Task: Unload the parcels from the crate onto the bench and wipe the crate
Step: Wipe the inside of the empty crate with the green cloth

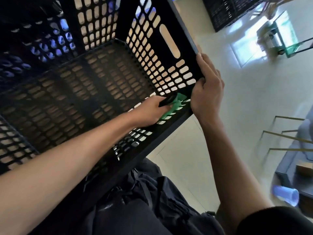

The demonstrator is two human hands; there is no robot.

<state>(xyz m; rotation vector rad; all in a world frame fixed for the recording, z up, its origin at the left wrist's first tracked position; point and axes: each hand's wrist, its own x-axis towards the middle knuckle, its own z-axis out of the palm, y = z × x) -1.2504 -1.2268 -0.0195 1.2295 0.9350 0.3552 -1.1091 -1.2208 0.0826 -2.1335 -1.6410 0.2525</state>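
A large black perforated crate (94, 92) fills the left and middle of the view, and no parcels show inside it. My left hand (149, 110) reaches inside to the near right corner and holds a green cloth (172, 106) against the wall there. A black strip crosses in front of that hand's fingers. My right hand (207, 89) grips the crate's right corner edge from outside, fingers curled round the rim.
Pale tiled floor (245, 102) lies to the right. More black crates (225, 12) stand at the top right beside a green-framed cart (284, 36). A dark bench (291, 167) with a brown parcel (304, 167) and a blue cup (286, 195) sits at the lower right.
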